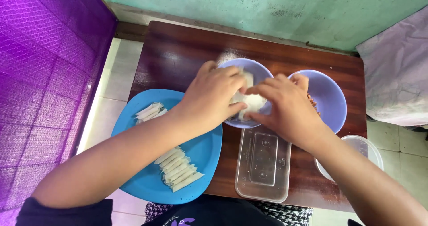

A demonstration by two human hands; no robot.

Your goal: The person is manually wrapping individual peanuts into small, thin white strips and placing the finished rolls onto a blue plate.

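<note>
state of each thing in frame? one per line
Left hand: gripping wrapper
Right hand: gripping wrapper
Wrapper: held over left bowl
Left bowl: upright
Right bowl: upright, holds filling
Plate: holds finished rolls
Rolls: rolled shut
Tub: upside down

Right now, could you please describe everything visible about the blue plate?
The blue plate is round, matte and plastic-looking, lying flat. It sits at the left edge of the brown table, its left part hanging past the edge above the floor. On it lie white rolls side by side near the front, and a smaller bunch at the back left. The left forearm crosses above it; whether it touches the plate is unclear.
</note>
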